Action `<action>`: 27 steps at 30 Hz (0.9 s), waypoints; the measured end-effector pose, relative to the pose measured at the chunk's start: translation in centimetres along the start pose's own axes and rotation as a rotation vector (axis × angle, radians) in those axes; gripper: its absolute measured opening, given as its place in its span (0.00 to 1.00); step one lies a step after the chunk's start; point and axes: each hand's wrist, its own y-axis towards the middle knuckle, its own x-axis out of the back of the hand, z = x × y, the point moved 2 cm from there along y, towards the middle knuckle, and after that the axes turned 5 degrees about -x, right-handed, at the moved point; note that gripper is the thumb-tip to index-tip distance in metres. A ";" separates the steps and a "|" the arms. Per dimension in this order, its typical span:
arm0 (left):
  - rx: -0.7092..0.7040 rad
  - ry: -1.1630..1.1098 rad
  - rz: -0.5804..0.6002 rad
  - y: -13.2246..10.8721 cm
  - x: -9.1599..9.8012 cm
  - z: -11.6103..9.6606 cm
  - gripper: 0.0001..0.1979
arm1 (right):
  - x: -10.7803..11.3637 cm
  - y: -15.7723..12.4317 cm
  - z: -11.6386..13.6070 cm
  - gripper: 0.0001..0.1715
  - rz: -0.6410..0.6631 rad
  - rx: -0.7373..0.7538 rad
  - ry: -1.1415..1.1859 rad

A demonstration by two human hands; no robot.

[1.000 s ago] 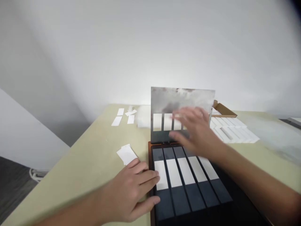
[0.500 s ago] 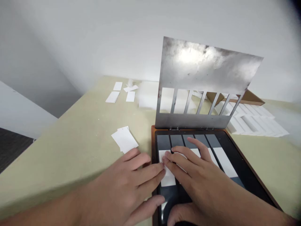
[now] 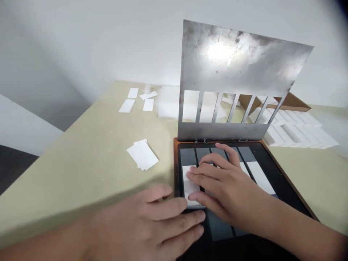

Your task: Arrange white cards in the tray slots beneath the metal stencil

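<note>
A black jig (image 3: 274, 163) with a brown edge lies on the table, its hinged metal plate (image 3: 244, 65) standing raised with a row of rectangular cut-outs. White cards lie in the jig's slots, among them the leftmost card (image 3: 190, 181) and the rightmost card (image 3: 259, 177). My right hand (image 3: 231, 185) rests over the cards with fingers spread, its fingertips on the leftmost card. The cards between are partly hidden under it. My left hand (image 3: 165, 224) stretches its fingers over the jig's left edge, fingertips just below that card.
Left of the jig lies a small stack of white cards (image 3: 144, 156). Farther back are more white cards (image 3: 127, 106) and a blurred white block (image 3: 168, 103). Behind the plate on the right stand rows of white pieces (image 3: 301, 134) and an open cardboard box (image 3: 296, 102).
My left hand has moved down and its fingers reach farther right across the jig. My right thumb has come up to the leftmost card. The view has tilted slightly downward.
</note>
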 end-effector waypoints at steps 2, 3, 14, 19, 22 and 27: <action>0.051 0.015 0.023 0.1 0.0 0.4 0.22 | 0.3 0.0 0.0 0.16 0.000 0.004 0.017; 0.054 0.023 0.018 0.1 0.1 0.5 0.23 | 0.4 0.1 0.0 0.18 0.005 0.006 0.025; 0.079 0.008 0.012 0.2 1.0 1.9 0.26 | 0.5 0.0 -0.1 0.56 0.026 0.028 -0.004; 0.109 -0.002 0.004 0.1 0.7 2.2 0.22 | 0.3 0.0 -0.3 0.56 0.036 0.027 0.025; 0.163 -0.023 0.002 -0.3 0.5 2.3 0.21 | 0.3 0.0 -0.4 0.57 0.044 0.026 0.024; 0.184 -0.032 0.034 -0.7 0.4 2.4 0.24 | 0.3 0.1 -0.3 0.51 0.042 0.026 0.002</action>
